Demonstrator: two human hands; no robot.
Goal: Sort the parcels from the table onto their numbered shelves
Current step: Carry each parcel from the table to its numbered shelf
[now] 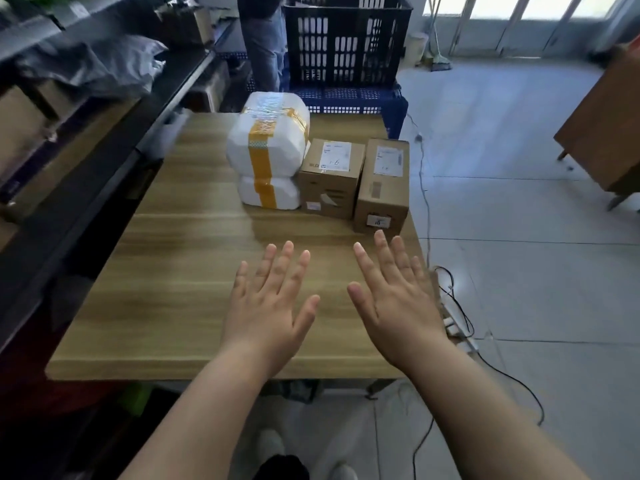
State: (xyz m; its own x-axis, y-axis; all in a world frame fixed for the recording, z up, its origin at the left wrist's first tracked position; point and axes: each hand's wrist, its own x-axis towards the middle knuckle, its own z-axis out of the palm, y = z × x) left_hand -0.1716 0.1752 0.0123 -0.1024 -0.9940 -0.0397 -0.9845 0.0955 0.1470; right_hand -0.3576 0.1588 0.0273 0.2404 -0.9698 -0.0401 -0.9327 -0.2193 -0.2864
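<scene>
Cardboard boxes [331, 178] and [382, 186] stand along the worktop's [166, 271] right edge, touching a white taped parcel [268, 150]. Left hand [268, 306] and right hand [398, 303] hover above the near edge, fingers spread, holding nothing.

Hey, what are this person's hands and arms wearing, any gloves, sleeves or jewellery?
Nothing worn shows. The left hand and right hand are bare: no gloves, rings or wristbands. The left forearm and right forearm are uncovered to the picture's lower edge, so no sleeve is in view. Fingernails look short and unpainted.
</scene>
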